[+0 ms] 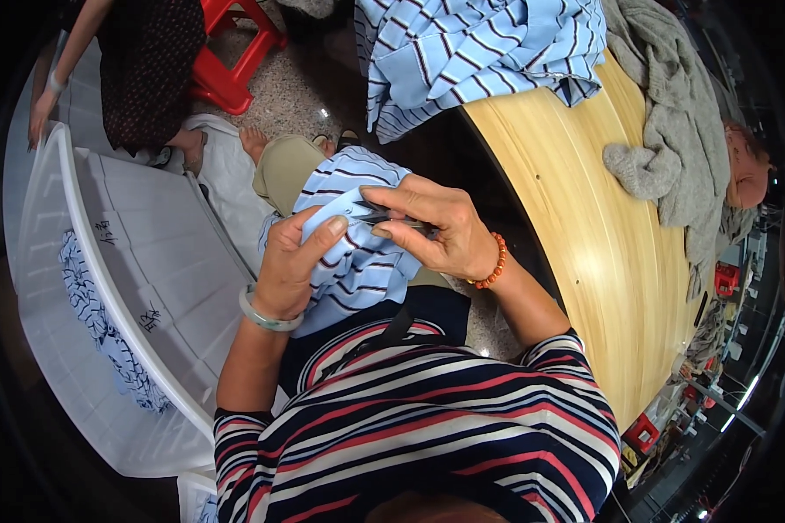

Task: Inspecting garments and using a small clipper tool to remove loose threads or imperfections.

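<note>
Over my lap lies a light-blue knit garment (358, 283) with dark and white stripes. Its plain blue edge is pinched between the thumb and fingers of my left hand (293, 261), which wears a pale bangle. My right hand (445, 228), with an orange bead bracelet at the wrist, is closed on small dark thread snips (375, 213). The blades of the snips meet the blue edge just beside my left thumb. A small dark spot shows on that edge. My right palm hides the rear part of the snips.
At left stands a large white plastic bin (85, 228) with striped knitwear (109, 327) inside. A wooden table (567, 200) on the right carries blue striped garments (488, 57) and grey knitwear (672, 139). Another person's hand (44, 113) hangs near the bin's far end, beside a red stool (227, 65).
</note>
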`<state>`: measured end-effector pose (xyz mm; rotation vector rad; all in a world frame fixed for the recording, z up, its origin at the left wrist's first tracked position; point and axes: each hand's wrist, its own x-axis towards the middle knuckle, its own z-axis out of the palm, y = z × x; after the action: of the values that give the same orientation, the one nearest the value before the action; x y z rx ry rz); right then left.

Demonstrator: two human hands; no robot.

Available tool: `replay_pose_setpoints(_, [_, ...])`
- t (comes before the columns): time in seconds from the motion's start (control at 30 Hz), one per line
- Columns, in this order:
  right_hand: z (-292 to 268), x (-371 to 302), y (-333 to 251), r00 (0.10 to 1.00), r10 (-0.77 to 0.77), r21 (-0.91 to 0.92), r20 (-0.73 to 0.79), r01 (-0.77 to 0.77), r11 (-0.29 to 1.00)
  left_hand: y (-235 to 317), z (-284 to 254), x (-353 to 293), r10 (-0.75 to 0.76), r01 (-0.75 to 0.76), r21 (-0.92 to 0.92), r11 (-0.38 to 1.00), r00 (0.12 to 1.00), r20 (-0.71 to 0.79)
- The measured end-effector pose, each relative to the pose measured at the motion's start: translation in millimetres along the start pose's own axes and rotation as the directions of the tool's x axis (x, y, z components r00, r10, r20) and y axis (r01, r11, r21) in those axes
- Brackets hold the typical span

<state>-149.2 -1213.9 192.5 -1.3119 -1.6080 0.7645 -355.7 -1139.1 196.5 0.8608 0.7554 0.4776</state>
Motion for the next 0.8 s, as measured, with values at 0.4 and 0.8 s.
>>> replay_pose_setpoints(0.4, [6.9, -1.0, 2.7, 0.999, -0.019, 0.03, -0.051, 0.02, 0.999, -4.9, -3.6, 1.2, 0.037, -0.036, 0.08, 0.996, 0.999, -0.009])
replay_pose_setpoints(0.8, [10.7, 2.4, 5.4, 0.991, -0.006, 0.02, -0.131, 0.008, 1.0, -3.7, -2.3, 1.8, 0.042, -0.043, 0.093, 0.995, 0.999, 0.013])
